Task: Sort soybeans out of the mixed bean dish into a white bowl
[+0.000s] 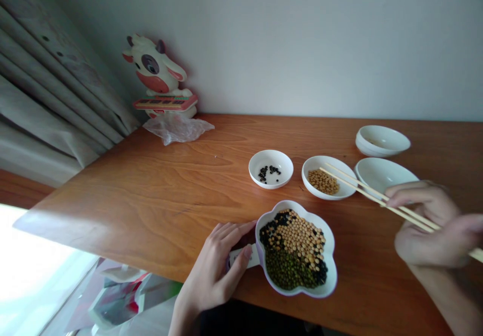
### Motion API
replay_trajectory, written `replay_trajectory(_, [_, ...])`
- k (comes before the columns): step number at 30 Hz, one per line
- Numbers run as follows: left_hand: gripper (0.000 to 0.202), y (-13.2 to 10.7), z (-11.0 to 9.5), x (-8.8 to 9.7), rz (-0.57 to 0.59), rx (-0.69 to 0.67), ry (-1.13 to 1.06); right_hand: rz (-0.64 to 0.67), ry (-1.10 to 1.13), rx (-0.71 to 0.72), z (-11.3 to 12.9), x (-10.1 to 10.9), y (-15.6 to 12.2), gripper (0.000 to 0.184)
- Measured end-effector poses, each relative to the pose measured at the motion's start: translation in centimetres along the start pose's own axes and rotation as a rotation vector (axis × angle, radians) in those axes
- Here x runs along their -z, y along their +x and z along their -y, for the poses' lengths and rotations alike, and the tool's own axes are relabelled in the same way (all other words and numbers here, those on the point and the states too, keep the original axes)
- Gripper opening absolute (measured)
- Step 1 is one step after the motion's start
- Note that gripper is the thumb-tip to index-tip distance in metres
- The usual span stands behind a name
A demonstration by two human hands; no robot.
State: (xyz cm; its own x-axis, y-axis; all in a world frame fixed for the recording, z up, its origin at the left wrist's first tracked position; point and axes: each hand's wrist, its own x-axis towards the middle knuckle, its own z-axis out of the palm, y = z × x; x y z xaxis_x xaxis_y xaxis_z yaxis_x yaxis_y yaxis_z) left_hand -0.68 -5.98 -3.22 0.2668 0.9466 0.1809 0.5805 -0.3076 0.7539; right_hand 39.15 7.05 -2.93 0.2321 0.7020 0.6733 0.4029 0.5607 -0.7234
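Observation:
My left hand [222,263] holds the short labelled handle of a flower-shaped dish [331,255] near the table's front edge. Inside the dish lie tan soybeans [302,235], green mung beans [289,270] and black beans [281,219], partly mixed. My right hand [433,225] grips a pair of wooden chopsticks [400,210]. Their tips reach over a white bowl [345,191] containing a heap of soybeans [323,181]; whether a bean is between the tips I cannot tell. Left of it, another white bowl [270,185] has a few scattered black beans [269,172].
Two more white bowls, a nearer one [381,172] and a farther one [381,145], stand at the right. A toy cow with a keyboard [162,79] leans by the wall, a clear plastic bag [177,127] before it. Curtains [49,84] hang at the left.

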Motion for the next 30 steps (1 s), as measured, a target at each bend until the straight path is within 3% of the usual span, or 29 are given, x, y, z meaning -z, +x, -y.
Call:
replay_trajectory(3, [0.046, 0.2, -0.2, 0.1, -0.004, 0.004, -0.004, 0.026, 0.042, 0.112, 0.3, -0.7, 0.3, 0.086])
replay_trajectory(7, [0.047, 0.3, -0.2, 0.0, 0.002, 0.003, -0.006, 0.08, 0.261, 0.051, 1.2, -0.9, -0.5, 0.089])
replay_trajectory(13, [0.047, 0.2, -0.3, -0.2, -0.003, 0.011, -0.001, 0.461, 0.418, -0.152, 4.3, -2.5, -3.1, 0.076])
replay_trajectory(18, [0.049, 0.4, -0.6, -0.1, 0.009, 0.011, -0.01, 0.708, 0.427, -0.115, 6.0, -3.8, -4.5, 0.076])
replay_trajectory(30, [0.048, 0.6, -0.8, 0.0, 0.01, -0.019, -0.036, 0.822, 0.378, -0.126, 5.8, -4.1, -4.9, 0.078])
